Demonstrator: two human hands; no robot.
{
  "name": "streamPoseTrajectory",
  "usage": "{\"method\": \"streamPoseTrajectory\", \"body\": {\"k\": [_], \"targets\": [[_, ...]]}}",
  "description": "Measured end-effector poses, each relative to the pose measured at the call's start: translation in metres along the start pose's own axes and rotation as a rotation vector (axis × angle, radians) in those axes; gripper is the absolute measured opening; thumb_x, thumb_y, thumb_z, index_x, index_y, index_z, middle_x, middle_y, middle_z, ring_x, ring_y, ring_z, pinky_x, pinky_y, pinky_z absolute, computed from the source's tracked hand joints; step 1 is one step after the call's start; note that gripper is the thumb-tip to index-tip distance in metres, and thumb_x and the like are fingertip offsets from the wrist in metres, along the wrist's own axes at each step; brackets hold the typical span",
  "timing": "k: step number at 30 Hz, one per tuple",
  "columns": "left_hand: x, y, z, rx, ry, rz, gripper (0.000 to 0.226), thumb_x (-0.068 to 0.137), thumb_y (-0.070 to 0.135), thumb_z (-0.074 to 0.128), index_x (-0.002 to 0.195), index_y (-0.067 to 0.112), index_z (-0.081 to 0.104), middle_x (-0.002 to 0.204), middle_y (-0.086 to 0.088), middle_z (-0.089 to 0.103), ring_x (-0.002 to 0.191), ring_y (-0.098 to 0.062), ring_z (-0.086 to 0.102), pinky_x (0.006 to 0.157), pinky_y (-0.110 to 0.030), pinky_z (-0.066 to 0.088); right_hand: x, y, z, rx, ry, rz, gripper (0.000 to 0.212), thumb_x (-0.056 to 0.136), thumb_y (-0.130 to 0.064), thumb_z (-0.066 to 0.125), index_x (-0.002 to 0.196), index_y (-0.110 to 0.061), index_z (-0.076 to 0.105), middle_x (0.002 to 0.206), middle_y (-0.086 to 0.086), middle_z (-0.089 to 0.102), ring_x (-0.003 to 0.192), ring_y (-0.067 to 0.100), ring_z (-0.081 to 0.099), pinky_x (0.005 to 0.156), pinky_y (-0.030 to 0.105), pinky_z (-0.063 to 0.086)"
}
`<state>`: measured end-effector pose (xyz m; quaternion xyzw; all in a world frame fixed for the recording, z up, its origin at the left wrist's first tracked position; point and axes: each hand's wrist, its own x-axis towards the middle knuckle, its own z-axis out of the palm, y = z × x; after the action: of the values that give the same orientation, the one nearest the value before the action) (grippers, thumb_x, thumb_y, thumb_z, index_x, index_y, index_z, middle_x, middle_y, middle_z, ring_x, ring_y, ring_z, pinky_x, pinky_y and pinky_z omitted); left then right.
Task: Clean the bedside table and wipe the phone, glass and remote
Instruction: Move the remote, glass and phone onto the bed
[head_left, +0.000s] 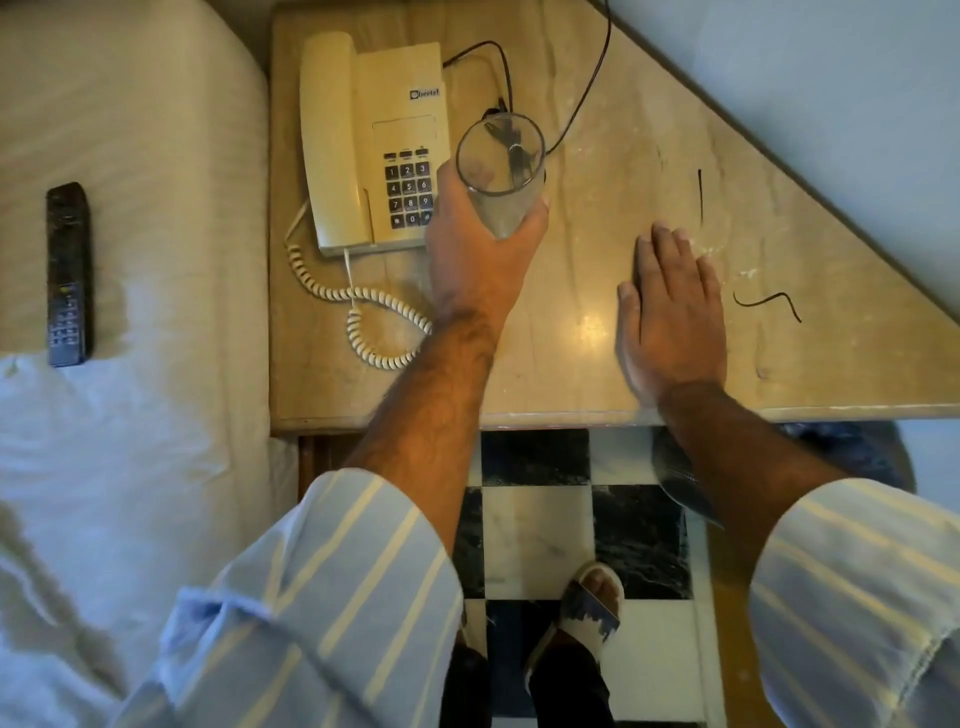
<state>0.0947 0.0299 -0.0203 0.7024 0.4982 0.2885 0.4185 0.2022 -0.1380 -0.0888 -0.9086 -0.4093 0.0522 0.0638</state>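
My left hand grips a clear empty glass, held just right of the cream corded phone on the beige marble bedside table. My right hand lies flat, palm down, fingers together, on the table top right of the middle. It holds nothing that I can see. The black remote lies on the bed at the left, away from both hands. No cloth is in view.
The phone's coiled cord loops toward the table's front edge. Thin dark wires run behind the glass, and short dark strands lie at the right. The wall cuts diagonally across the table. A dark object sits under the table edge.
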Motion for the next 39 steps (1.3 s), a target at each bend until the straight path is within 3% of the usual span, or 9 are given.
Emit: {"method": "streamPoseTrajectory", "body": {"k": [3, 8, 13, 21, 25, 28, 32, 36, 39], "targets": [[-0.015, 0.0, -0.022, -0.028, 0.063, 0.005, 0.062, 0.078, 0.037, 0.087, 0.124, 0.012, 0.056, 0.12, 0.0, 0.065, 0.11, -0.012, 0.064, 0.095, -0.022, 0.056, -0.001, -0.001, -0.001, 0.012, 0.012, -0.004, 0.059, 0.115, -0.035, 0.028, 0.168, -0.011, 0.022, 0.178, 0.008, 0.018, 0.166, 0.024, 0.013, 0.134, 0.047, 0.013], [-0.015, -0.028, -0.092, 0.113, 0.218, 0.051, 0.062, 0.079, 0.05, 0.085, 0.121, 0.013, 0.059, 0.115, 0.001, 0.068, 0.101, -0.005, 0.066, 0.082, -0.019, 0.058, -0.002, -0.003, -0.003, 0.038, 0.012, -0.008, 0.058, 0.115, -0.035, 0.029, 0.168, -0.011, 0.022, 0.178, 0.009, 0.018, 0.165, 0.024, 0.013, 0.134, 0.048, 0.013], [0.013, -0.07, -0.189, 0.447, 0.411, -0.104, 0.082, 0.072, 0.071, 0.076, 0.138, 0.024, 0.06, 0.115, -0.001, 0.065, 0.096, -0.011, 0.059, 0.077, -0.021, 0.048, -0.003, -0.004, -0.006, 0.056, 0.037, -0.02, 0.059, 0.114, -0.036, 0.028, 0.167, -0.009, 0.027, 0.176, 0.011, 0.023, 0.164, 0.027, 0.018, 0.133, 0.05, 0.014], [0.05, -0.121, -0.27, 0.769, 0.338, -0.23, 0.088, 0.074, 0.073, 0.07, 0.142, 0.02, 0.054, 0.134, -0.015, 0.062, 0.126, -0.037, 0.056, 0.103, -0.051, 0.05, -0.004, -0.004, -0.005, 0.068, 0.034, -0.025, 0.057, 0.115, -0.032, 0.033, 0.167, -0.01, 0.026, 0.177, 0.01, 0.021, 0.164, 0.026, 0.016, 0.133, 0.051, 0.013], [0.043, -0.124, -0.26, 0.884, 0.386, -0.259, 0.102, 0.082, 0.073, 0.065, 0.16, 0.016, 0.031, 0.166, -0.018, 0.032, 0.155, -0.044, 0.025, 0.123, -0.065, 0.021, -0.003, -0.002, -0.003, 0.08, 0.034, -0.026, 0.057, 0.115, -0.034, 0.032, 0.167, -0.011, 0.025, 0.177, 0.009, 0.021, 0.165, 0.025, 0.015, 0.134, 0.049, 0.012], [0.02, -0.108, -0.231, 0.86, 0.323, -0.043, 0.103, 0.091, 0.071, 0.056, 0.165, 0.008, 0.021, 0.173, -0.018, 0.017, 0.161, -0.039, 0.013, 0.128, -0.057, 0.009, -0.004, -0.002, -0.003, 0.093, 0.009, -0.014, 0.058, 0.115, -0.034, 0.032, 0.167, -0.01, 0.025, 0.177, 0.01, 0.02, 0.165, 0.025, 0.014, 0.134, 0.049, 0.011], [-0.005, -0.089, -0.182, 0.624, 0.098, 0.183, 0.086, 0.098, 0.057, 0.06, 0.16, 0.004, 0.032, 0.168, -0.018, 0.029, 0.157, -0.032, 0.023, 0.129, -0.042, 0.023, 0.004, -0.021, -0.017, 0.234, 0.052, -0.087, 0.065, 0.112, -0.04, 0.034, 0.167, -0.006, 0.025, 0.176, 0.013, 0.021, 0.164, 0.027, 0.017, 0.133, 0.052, 0.012], [0.038, -0.077, -0.151, 0.418, -0.064, -0.058, 0.094, 0.093, 0.067, 0.058, 0.163, 0.012, 0.028, 0.168, -0.009, 0.034, 0.154, -0.023, 0.032, 0.123, -0.032, 0.029, 0.034, -0.092, -0.034, 0.615, 0.081, -0.154, 0.061, 0.113, -0.039, 0.041, 0.165, -0.008, 0.033, 0.171, 0.012, 0.035, 0.16, 0.024, 0.031, 0.131, 0.041, 0.026], [0.083, -0.076, -0.132, 0.236, -0.087, -0.274, 0.089, 0.095, 0.073, 0.047, 0.163, 0.018, 0.032, 0.166, -0.006, 0.04, 0.151, -0.023, 0.041, 0.121, -0.035, 0.034, 0.071, -0.154, -0.039, 1.002, -0.086, 0.046, 0.067, 0.111, -0.046, 0.047, 0.166, -0.01, 0.033, 0.171, 0.008, 0.038, 0.158, 0.018, 0.035, 0.13, 0.038, 0.03]]}}
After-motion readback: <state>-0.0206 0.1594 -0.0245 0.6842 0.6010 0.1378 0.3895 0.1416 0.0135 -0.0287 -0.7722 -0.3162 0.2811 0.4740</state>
